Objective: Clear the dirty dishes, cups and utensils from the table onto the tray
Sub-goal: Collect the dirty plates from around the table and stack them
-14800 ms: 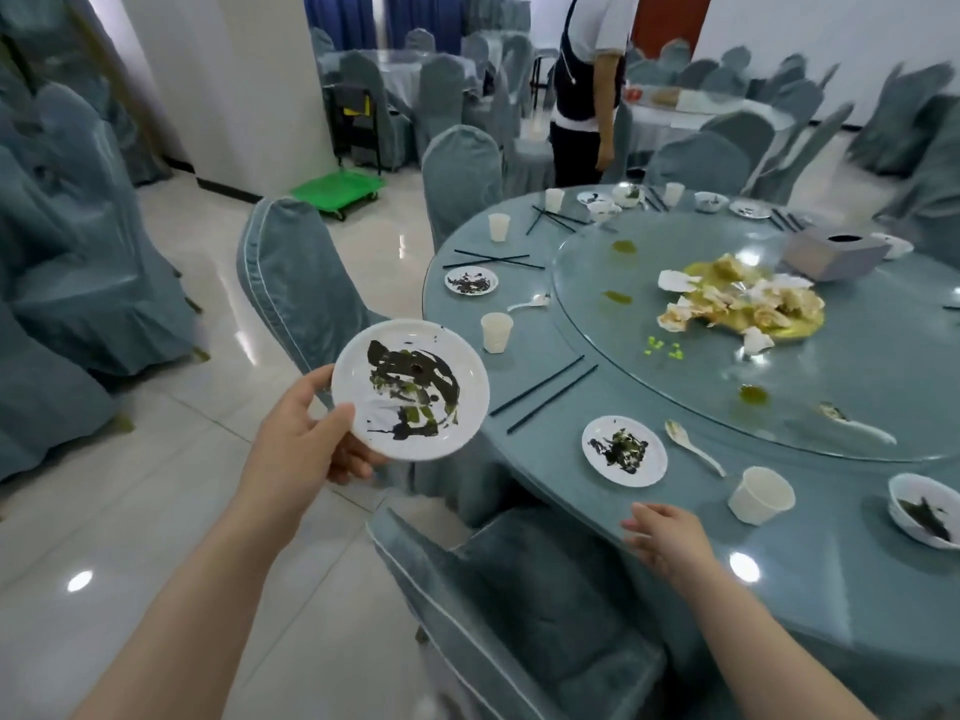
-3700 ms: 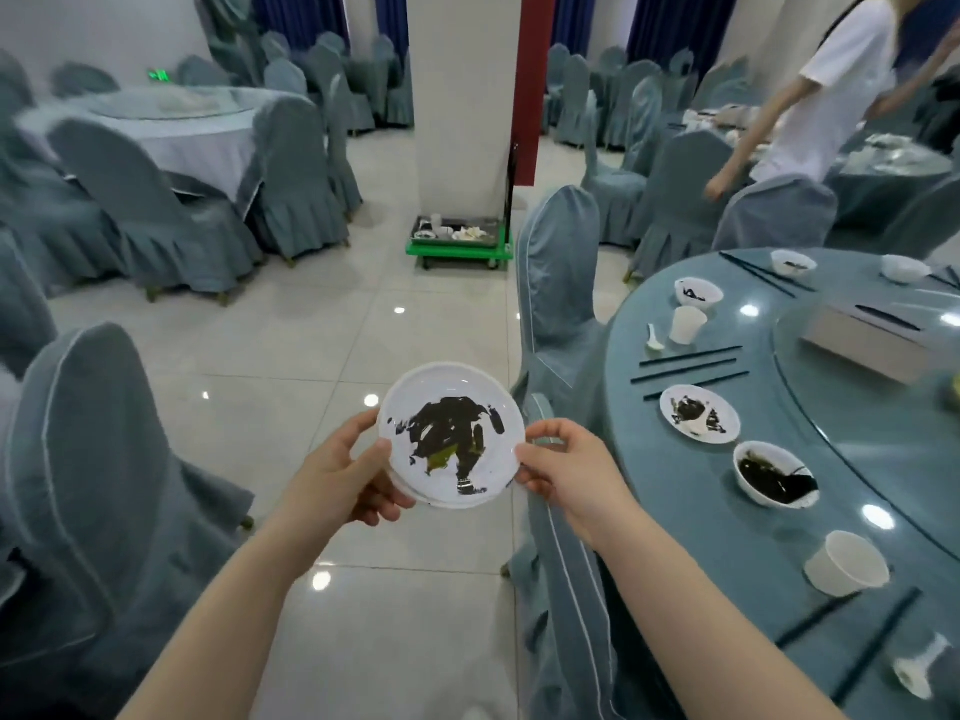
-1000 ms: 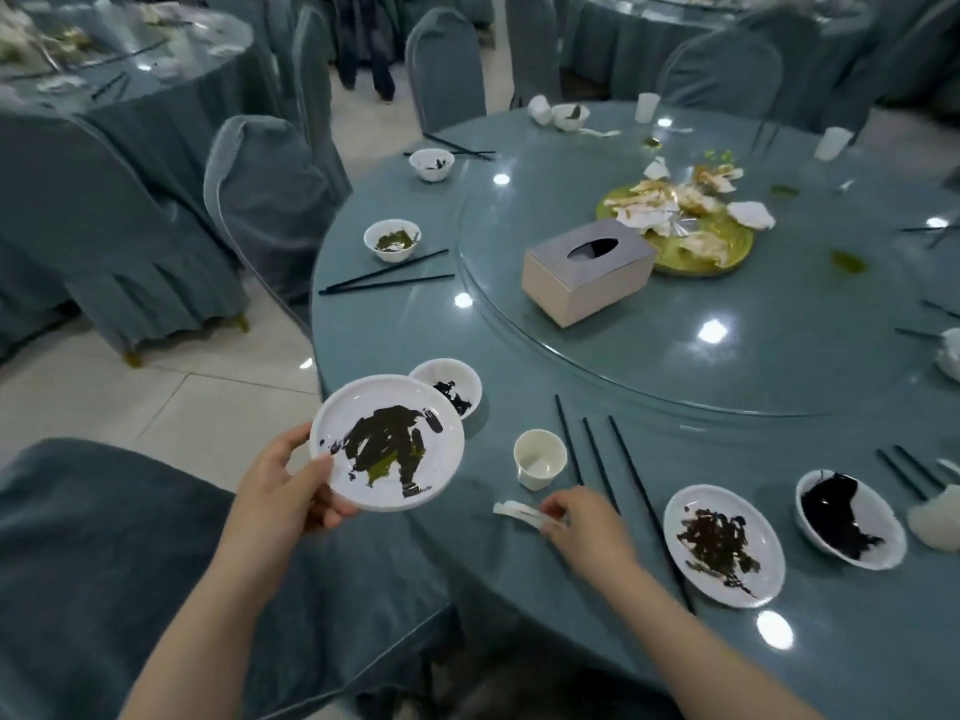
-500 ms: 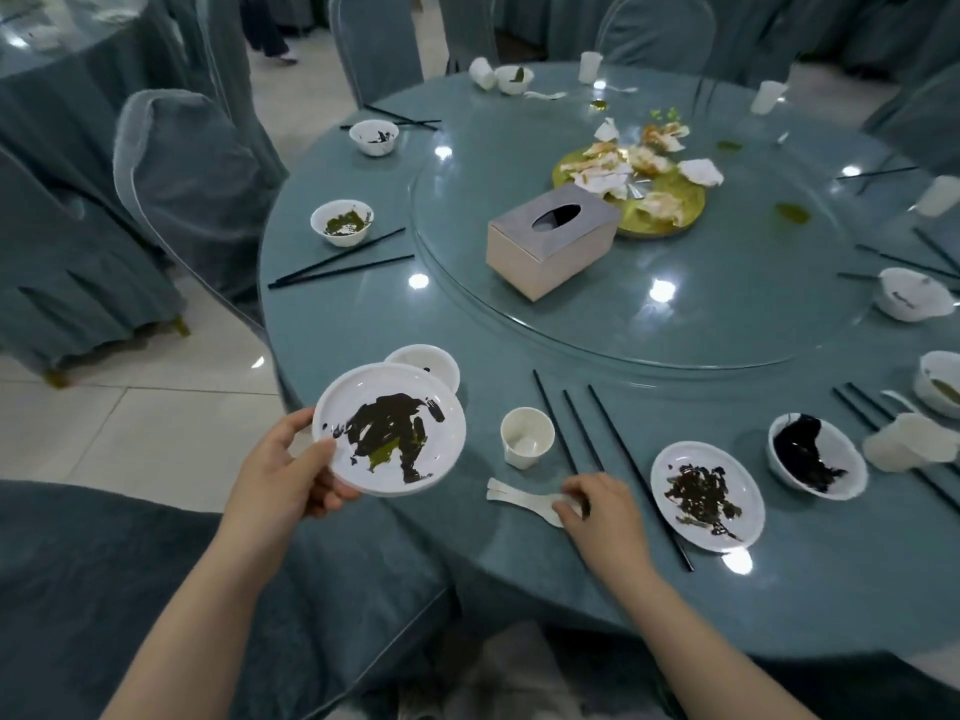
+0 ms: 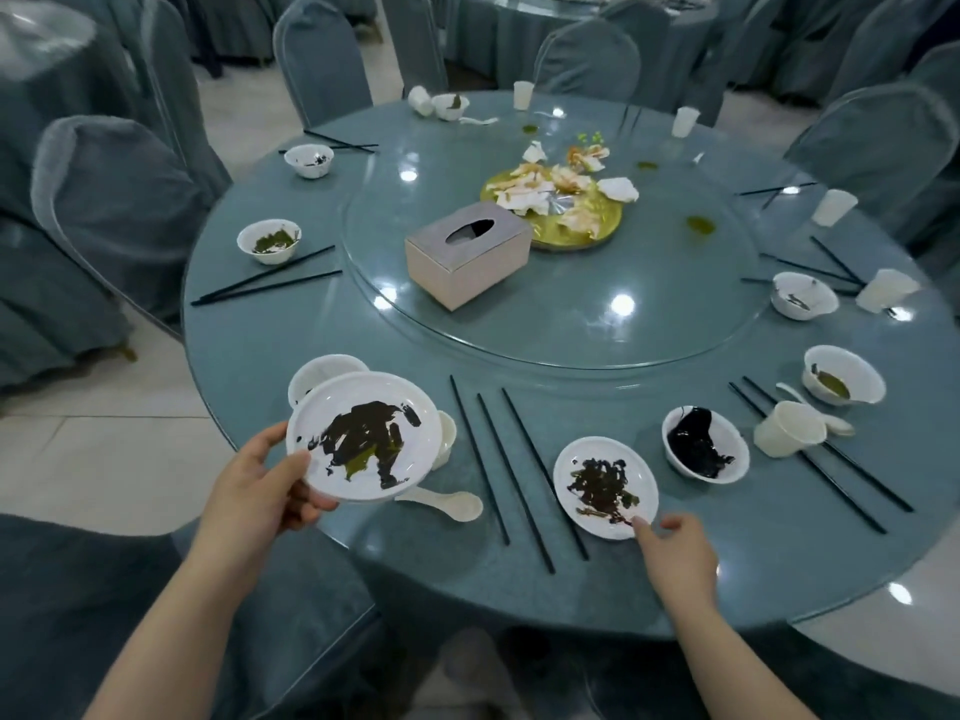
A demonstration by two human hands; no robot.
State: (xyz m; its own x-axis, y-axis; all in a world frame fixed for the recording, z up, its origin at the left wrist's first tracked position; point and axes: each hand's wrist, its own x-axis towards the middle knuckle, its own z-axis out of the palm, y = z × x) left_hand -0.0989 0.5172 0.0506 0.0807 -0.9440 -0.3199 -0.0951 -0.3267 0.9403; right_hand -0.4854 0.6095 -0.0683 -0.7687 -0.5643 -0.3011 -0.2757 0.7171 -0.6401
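My left hand (image 5: 260, 485) grips a white plate (image 5: 366, 433) smeared with dark sauce, held above the round table's (image 5: 727, 553) near left edge. My right hand (image 5: 675, 553) reaches to a second dirty plate (image 5: 605, 485) on the table, with fingertips touching its near rim. A white spoon (image 5: 441, 501) lies between the two plates. Three black chopsticks (image 5: 514, 470) lie beside it. A small cup (image 5: 445, 433) and a white bowl (image 5: 322, 368) are partly hidden behind the held plate. A bowl of black sauce (image 5: 704, 449) sits to the right. No tray is in view.
The glass turntable (image 5: 649, 314) carries a tissue box (image 5: 467, 254) and a gold dish of scraps (image 5: 561, 205). More bowls (image 5: 269, 240), cups (image 5: 789, 428) and chopsticks ring the table. Covered chairs (image 5: 104, 200) stand around it, one right below me.
My right hand has left the spoon and moved right to the second dirty plate. The spoon stays on the table. My left hand has carried its plate further over the table.
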